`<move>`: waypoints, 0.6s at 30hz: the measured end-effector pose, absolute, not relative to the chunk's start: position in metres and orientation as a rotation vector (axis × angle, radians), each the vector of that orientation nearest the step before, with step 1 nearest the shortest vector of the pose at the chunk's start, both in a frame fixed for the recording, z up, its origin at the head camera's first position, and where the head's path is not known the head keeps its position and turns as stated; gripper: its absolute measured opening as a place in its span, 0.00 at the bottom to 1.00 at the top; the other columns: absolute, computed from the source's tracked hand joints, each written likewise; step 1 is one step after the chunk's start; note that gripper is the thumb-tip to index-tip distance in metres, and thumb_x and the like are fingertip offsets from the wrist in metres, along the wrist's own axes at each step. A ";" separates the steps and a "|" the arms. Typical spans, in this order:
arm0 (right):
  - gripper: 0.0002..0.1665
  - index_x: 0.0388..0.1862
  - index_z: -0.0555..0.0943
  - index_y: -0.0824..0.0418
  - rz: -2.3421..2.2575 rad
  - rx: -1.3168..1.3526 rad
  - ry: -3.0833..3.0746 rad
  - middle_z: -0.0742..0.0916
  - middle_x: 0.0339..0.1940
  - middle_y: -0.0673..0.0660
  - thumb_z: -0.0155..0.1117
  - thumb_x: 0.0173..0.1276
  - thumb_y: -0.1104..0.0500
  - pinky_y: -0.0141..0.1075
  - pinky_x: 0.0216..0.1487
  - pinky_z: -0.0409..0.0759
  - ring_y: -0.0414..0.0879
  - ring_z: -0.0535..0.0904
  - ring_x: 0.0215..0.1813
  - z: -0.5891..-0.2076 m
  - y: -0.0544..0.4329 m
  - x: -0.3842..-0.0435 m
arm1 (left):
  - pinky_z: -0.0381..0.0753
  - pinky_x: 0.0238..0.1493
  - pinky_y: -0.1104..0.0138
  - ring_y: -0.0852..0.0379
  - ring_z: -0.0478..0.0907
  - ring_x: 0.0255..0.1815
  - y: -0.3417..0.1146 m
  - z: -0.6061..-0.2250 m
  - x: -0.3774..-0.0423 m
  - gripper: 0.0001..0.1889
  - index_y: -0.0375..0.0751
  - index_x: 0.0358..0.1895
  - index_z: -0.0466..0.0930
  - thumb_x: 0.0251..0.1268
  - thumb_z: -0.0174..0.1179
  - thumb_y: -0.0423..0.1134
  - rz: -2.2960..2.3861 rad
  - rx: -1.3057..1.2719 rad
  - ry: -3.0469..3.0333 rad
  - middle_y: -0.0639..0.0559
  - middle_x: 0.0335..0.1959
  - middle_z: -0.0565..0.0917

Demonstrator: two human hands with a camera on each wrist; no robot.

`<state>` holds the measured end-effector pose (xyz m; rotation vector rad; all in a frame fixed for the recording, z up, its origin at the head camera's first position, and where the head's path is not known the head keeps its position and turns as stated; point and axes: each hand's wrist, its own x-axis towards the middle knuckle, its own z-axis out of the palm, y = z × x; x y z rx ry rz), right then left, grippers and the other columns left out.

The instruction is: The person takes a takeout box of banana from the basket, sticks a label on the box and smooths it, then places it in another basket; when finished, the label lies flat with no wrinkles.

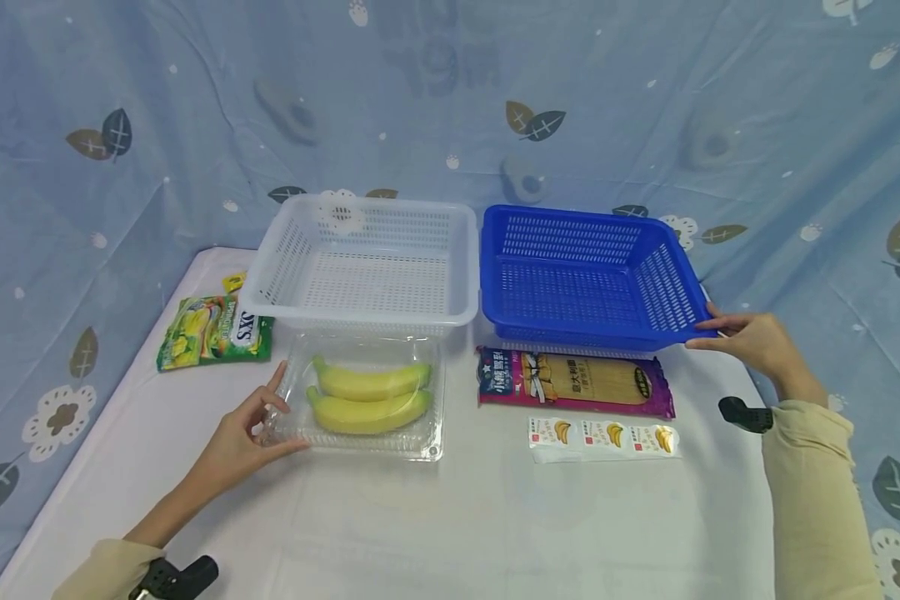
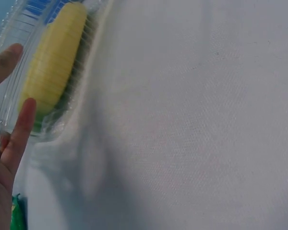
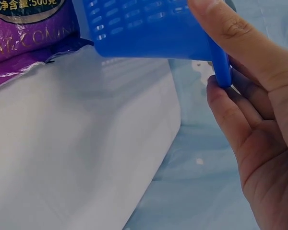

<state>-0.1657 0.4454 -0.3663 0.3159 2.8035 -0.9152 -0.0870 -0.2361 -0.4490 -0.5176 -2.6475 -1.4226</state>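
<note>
My left hand (image 1: 242, 437) grips the left end of a clear plastic box (image 1: 437, 417). Its thumb lies along the front edge, while the fingers reach over the lid and around the end. Inside the box lie two yellow bananas (image 1: 375, 382), also visible through the lid in the left wrist view. At the right, my right hand (image 1: 763, 348) pinches the front right corner of the blue basket (image 1: 570, 332). The right wrist view shows the basket's rim (image 3: 221, 67) between thumb and fingers. The basket holds nothing that I can see.
Beside the blue basket stands a white basket (image 1: 360, 317). A green snack bag (image 1: 213, 333) and a small yellow packet (image 1: 232, 282) lie at the left. A purple spaghetti pack (image 1: 577, 382) lies before the blue basket, with a strip of banana stickers (image 1: 603, 437) nearer me.
</note>
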 end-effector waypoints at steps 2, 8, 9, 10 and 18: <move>0.49 0.58 0.74 0.76 -0.916 0.315 2.803 0.59 0.72 0.66 0.72 0.54 0.36 0.71 0.59 0.57 0.76 0.54 0.68 -0.366 0.445 -0.166 | 0.67 0.18 0.72 0.69 0.67 0.35 -0.237 -0.448 -0.088 0.25 0.40 0.41 0.70 0.42 0.77 0.32 -1.413 -0.514 -2.662 0.46 0.75 0.57; 0.48 0.58 0.75 0.75 -0.896 0.286 2.786 0.59 0.72 0.67 0.70 0.55 0.36 0.72 0.59 0.56 0.76 0.54 0.68 -0.367 0.446 -0.164 | 0.66 0.15 0.71 0.63 0.65 0.25 -0.238 -0.447 -0.085 0.25 0.42 0.43 0.70 0.45 0.76 0.34 -1.402 -0.509 -2.728 0.44 0.75 0.55; 0.48 0.58 0.74 0.75 -0.890 0.286 2.782 0.59 0.72 0.67 0.70 0.56 0.36 0.72 0.59 0.55 0.77 0.54 0.68 -0.368 0.446 -0.164 | 0.67 0.15 0.72 0.63 0.66 0.25 -0.239 -0.446 -0.084 0.24 0.42 0.43 0.70 0.45 0.76 0.34 -1.402 -0.509 -2.742 0.44 0.75 0.55; 0.49 0.58 0.74 0.75 -0.891 0.289 2.773 0.58 0.72 0.67 0.70 0.56 0.36 0.73 0.59 0.54 0.77 0.53 0.68 -0.368 0.446 -0.164 | 0.67 0.15 0.72 0.63 0.67 0.25 -0.240 -0.444 -0.084 0.25 0.43 0.44 0.70 0.46 0.76 0.35 -1.397 -0.506 -2.759 0.43 0.75 0.55; 0.47 0.64 0.69 0.75 -1.030 0.216 2.719 0.54 0.75 0.66 0.69 0.60 0.41 0.73 0.62 0.47 0.73 0.45 0.73 -0.367 0.446 -0.161 | 0.77 0.25 0.71 0.60 0.73 0.34 -0.245 -0.433 -0.087 0.23 0.42 0.45 0.68 0.51 0.73 0.37 -1.445 -0.541 -2.859 0.44 0.77 0.50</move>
